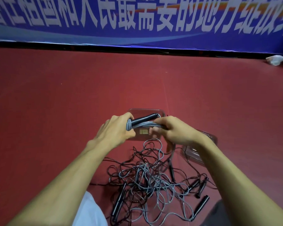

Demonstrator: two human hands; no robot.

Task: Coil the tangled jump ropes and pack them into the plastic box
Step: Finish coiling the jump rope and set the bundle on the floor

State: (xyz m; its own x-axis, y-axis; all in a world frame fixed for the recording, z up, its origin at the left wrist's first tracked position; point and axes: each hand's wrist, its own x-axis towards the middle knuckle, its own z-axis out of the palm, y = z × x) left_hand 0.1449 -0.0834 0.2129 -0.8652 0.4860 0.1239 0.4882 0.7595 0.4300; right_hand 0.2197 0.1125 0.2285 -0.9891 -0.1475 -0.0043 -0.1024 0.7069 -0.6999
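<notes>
Between my two hands is a coiled grey jump rope with black handles, held just above the clear plastic box on the red floor. My left hand grips the coil's left end, where the rope is wound round the bundle. My right hand grips the right end. Below my hands lies a tangled pile of grey and dark jump ropes with several black handles sticking out.
The clear lid of the box lies on the floor to the right, partly under my right forearm. A blue banner with white characters runs along the back wall. A crumpled white wrapper sits far right.
</notes>
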